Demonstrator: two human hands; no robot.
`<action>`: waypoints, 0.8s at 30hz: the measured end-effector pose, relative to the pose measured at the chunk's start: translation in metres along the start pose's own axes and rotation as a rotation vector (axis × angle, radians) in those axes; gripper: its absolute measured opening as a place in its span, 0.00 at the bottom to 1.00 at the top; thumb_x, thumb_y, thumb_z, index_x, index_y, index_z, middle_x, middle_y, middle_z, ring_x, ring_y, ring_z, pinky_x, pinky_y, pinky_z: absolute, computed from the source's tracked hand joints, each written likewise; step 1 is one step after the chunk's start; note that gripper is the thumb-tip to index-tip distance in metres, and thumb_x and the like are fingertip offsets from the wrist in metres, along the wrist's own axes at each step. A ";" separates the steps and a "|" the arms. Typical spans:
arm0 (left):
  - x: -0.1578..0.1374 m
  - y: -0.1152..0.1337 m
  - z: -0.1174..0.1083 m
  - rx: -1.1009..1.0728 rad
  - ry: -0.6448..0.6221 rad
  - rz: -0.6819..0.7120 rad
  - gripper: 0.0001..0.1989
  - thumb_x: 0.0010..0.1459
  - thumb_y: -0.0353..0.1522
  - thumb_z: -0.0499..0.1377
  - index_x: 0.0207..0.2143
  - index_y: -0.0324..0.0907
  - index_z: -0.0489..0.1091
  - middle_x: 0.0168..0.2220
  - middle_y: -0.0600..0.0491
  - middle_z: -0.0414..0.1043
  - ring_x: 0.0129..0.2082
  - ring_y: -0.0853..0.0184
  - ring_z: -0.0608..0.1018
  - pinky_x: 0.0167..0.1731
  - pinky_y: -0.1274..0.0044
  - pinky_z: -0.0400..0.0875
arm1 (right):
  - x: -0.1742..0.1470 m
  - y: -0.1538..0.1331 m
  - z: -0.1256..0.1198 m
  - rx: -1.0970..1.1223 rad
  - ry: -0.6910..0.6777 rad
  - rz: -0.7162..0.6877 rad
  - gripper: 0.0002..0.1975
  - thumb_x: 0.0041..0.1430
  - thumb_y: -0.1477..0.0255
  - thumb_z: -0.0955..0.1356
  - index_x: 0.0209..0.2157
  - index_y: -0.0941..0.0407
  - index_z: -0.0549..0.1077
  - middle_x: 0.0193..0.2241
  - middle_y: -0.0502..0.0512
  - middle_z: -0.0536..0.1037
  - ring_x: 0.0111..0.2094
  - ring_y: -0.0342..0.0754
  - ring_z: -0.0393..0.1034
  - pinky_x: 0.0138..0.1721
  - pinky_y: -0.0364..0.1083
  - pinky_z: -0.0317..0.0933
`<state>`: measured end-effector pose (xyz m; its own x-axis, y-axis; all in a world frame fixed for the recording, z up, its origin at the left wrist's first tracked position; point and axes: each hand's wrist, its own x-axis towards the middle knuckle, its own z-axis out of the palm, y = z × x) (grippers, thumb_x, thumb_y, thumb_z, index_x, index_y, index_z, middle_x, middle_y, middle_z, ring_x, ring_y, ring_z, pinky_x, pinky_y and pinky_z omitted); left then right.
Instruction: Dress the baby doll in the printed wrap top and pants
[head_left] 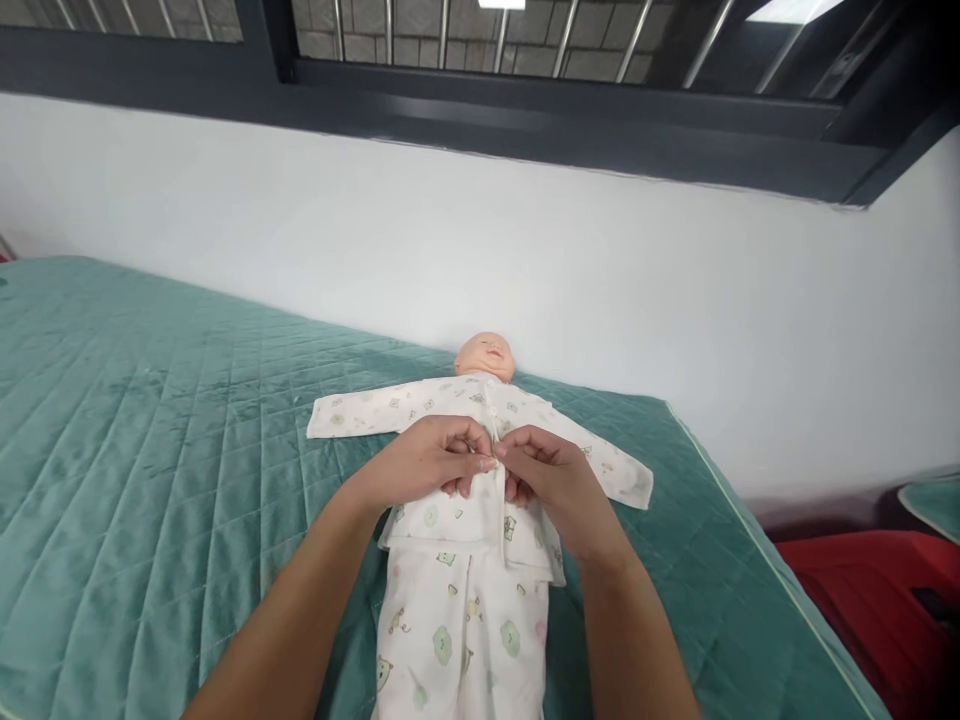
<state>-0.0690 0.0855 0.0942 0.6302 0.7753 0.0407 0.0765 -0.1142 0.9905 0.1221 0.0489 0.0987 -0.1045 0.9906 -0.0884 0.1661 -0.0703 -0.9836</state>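
A baby doll (486,356) lies on its back, dressed in a white printed shirt (431,515) and matching trousers (442,640). The shirt's long sleeves are spread out to both sides. At the middle of the chest, my left hand (439,455) pinches one edge of the shirt's front opening. Facing it, my right hand (544,465) pinches the other edge, fingertips almost touching those of the left. A small button seems to lie between the fingertips, mostly hidden by them. Below the hands the front edges overlap.
A green quilted cover (187,430) spreads under the doll. Behind the doll's head rises a white wall (420,240), with a dark window frame (525,115) and metal bars above. Something red (870,600) stands beyond the cover's right edge.
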 end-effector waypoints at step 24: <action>0.003 0.002 0.009 -0.104 0.073 0.012 0.07 0.55 0.34 0.62 0.34 0.42 0.68 0.26 0.57 0.69 0.21 0.74 0.71 0.21 0.82 0.62 | -0.001 0.008 0.007 -0.135 0.100 -0.091 0.17 0.62 0.55 0.66 0.29 0.54 0.71 0.17 0.47 0.71 0.19 0.42 0.64 0.22 0.42 0.55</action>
<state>-0.0602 0.0821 0.0949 0.5725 0.8179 0.0578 -0.0137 -0.0610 0.9980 0.1168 0.0466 0.0902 -0.0287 0.9993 0.0229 0.2913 0.0302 -0.9562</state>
